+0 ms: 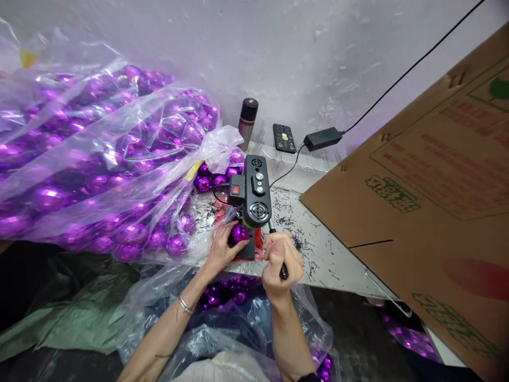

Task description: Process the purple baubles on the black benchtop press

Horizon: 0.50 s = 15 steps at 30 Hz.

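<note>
A shiny purple ball (239, 233) sits under the head of a black bench press machine (257, 192). My left hand (223, 246) grips this ball from the left, thumb in front and fingers behind. The ball rests over the machine's dark base plate (245, 251). My right hand (281, 261) is wrapped round the machine's lever handle (283, 272), whose black end pokes out below the fist. A red switch (236, 189) shows on the box at the machine's left side. Exactly where the ball meets the machine head is partly hidden.
A large clear bag of purple balls (99, 175) spills open at the left. Another plastic bag (234, 318) with balls hangs below the table edge. Dark slivers litter the table (330, 260). Behind stand a bottle (248, 119), phone (283, 138) and power adapter (323, 139); a cardboard box (421, 201) rises right.
</note>
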Each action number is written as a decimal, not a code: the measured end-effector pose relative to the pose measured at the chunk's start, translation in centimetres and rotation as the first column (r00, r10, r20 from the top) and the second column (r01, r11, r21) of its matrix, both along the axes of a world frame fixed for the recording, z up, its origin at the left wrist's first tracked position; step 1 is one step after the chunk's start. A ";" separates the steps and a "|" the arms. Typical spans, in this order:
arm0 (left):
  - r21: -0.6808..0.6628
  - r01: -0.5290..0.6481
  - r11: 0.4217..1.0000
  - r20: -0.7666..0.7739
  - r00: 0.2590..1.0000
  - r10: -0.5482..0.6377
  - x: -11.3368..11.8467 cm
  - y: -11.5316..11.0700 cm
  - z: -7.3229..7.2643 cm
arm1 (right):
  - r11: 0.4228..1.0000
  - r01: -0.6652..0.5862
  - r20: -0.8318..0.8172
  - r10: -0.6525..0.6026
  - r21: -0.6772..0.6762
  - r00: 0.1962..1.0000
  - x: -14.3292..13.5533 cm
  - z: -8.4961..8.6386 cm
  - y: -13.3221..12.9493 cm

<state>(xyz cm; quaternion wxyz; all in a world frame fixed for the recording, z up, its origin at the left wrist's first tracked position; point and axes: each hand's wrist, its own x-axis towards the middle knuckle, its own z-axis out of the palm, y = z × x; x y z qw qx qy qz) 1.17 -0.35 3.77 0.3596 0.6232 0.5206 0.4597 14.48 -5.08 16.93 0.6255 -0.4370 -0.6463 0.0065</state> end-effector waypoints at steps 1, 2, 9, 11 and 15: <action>-0.023 0.012 1.000 0.044 0.999 -0.011 -0.4 -0.3 0.5 | 1.000 0.000 -0.001 0.000 -0.004 1.000 0.0 0.1 0.0; -0.052 0.021 0.998 0.089 0.996 -0.016 -0.8 -0.8 1.1 | 1.000 0.002 -0.001 -0.002 -0.005 1.000 0.1 0.1 0.1; -0.524 0.078 0.848 0.636 0.699 0.328 -4.0 -5.6 5.0 | 1.000 0.013 -0.044 -0.013 0.002 0.999 0.0 0.2 0.2; -0.620 0.216 0.754 0.725 0.525 0.445 -4.4 -6.1 6.1 | 1.000 0.020 -0.043 -0.020 0.007 0.999 0.1 0.1 0.3; -0.651 0.372 0.662 0.758 0.363 0.542 -4.3 -6.0 7.6 | 0.999 0.039 -0.037 -0.038 0.014 0.999 0.0 0.2 0.4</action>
